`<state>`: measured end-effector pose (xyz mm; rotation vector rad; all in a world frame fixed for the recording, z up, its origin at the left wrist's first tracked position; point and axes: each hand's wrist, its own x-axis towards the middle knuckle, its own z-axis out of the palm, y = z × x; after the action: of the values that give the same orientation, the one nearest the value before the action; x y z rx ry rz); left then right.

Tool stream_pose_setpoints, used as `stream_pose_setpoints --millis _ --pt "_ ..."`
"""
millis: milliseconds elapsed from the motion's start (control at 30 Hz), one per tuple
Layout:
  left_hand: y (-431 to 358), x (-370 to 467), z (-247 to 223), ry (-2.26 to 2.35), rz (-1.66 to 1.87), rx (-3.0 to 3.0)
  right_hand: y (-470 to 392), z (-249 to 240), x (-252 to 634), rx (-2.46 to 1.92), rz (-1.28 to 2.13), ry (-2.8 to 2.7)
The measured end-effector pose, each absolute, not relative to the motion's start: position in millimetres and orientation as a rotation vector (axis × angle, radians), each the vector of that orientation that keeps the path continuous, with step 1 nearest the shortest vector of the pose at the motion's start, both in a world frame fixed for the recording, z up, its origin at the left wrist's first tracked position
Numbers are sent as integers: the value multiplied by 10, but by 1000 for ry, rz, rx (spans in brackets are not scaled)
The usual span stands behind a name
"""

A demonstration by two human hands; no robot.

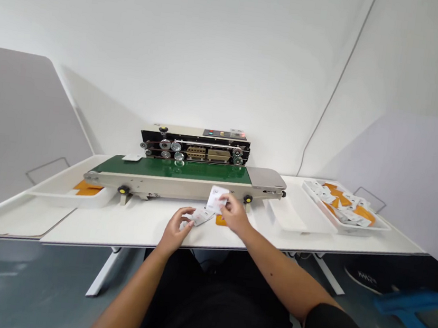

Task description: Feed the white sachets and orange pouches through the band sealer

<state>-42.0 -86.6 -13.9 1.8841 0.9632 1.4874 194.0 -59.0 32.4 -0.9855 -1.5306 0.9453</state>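
Note:
Over the front of the table, my right hand pinches a small white printed packet and holds it up before the belt sealing machine. My left hand is curled around the edge of more white packets, thumb in front; how many overlap there is unclear. Beneath my right hand an orange packet lies on the tabletop, partly covered. One white packet rests flat on the left part of the machine's green belt.
A white tray with orange packets stands at the left. On the right, one white tray sits beside another tray heaped with white and orange packets. A blue stool is at lower right. Grey panels flank the table.

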Motion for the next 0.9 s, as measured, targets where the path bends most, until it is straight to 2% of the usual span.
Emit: stream_pose_setpoints --millis 167,300,567,900 --pt "-850 -424 -144 986 1472 1875 -33 1086 2351 -876 800 -1350" --pt "-859 -424 -154 1006 1470 1889 546 1394 2676 -1002 778 -1156" --pt "-843 -463 -170 1002 1473 1936 1174 1317 2721 -1158 775 -886" --pt "-849 -460 -167 986 1489 1976 1063 1185 2782 -1138 638 -796"
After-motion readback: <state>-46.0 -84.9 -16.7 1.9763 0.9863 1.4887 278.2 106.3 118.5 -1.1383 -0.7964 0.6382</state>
